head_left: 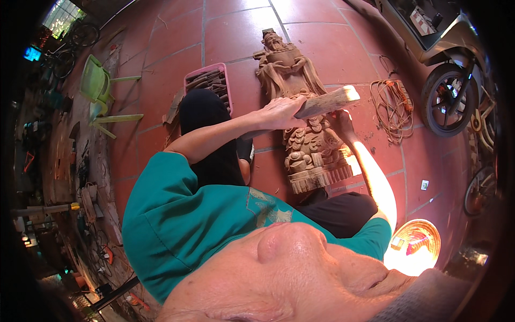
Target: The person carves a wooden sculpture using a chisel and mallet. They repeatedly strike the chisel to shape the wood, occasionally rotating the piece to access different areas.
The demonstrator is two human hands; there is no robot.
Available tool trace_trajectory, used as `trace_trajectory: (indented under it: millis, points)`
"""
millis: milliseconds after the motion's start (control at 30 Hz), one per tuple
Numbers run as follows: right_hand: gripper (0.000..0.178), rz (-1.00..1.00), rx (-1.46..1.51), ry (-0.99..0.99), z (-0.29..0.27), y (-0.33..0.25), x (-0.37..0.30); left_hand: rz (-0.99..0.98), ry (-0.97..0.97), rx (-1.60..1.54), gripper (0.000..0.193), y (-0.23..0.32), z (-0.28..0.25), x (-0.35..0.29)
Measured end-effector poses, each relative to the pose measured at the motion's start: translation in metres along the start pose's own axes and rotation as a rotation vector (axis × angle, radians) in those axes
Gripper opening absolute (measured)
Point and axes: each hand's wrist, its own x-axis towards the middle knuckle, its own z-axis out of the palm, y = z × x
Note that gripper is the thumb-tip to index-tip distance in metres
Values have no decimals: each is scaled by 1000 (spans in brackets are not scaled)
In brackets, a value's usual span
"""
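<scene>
Carved wooden statue (287,61) lies face-up on the red tile floor (230,40). Left hand (282,114) wrapped round a wooden bar (330,103) above it. Right hand (344,124) by the statue's side, can't tell if gripping. Nearby: pink tray (229,90) of tools left, coiled orange cable (389,110) right. Farther out: green chair (96,80) left, motorbike (453,45) right.
</scene>
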Motion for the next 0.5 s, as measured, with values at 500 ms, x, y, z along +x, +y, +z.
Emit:
trace_trajectory:
  millis: [500]
  points:
    - [34, -13, 97, 14, -6, -15, -4, 21, 55, -34, 69, -13, 7, -1]
